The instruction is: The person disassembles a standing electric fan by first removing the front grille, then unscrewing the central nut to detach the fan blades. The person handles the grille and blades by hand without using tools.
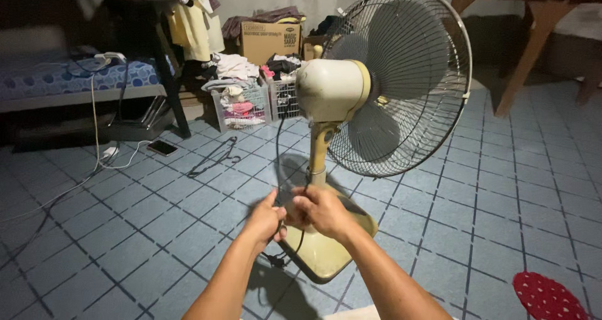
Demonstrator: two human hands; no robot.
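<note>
Hands meet low in front of the fan: the left hand (pixel 263 218) and right hand (pixel 320 211) are pressed close together, fingers pinched on the black power cord (pixel 278 147), which hangs slack from the motor housing, so it seems gathered between them. The cream desk fan (pixel 351 106) stands upright on its base (pixel 323 254) on the blue tiled floor (pixel 157 232), grille turned away. Laundry baskets (pixel 251 103) and a cardboard box (pixel 269 41) sit well behind.

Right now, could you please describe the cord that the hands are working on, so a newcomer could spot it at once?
Find the cream standing fan on the blue tiled floor. At its flat base, the left hand and right hand meet on a thin black cord hanging from the motor housing. The white cable lies by the bed.
</note>
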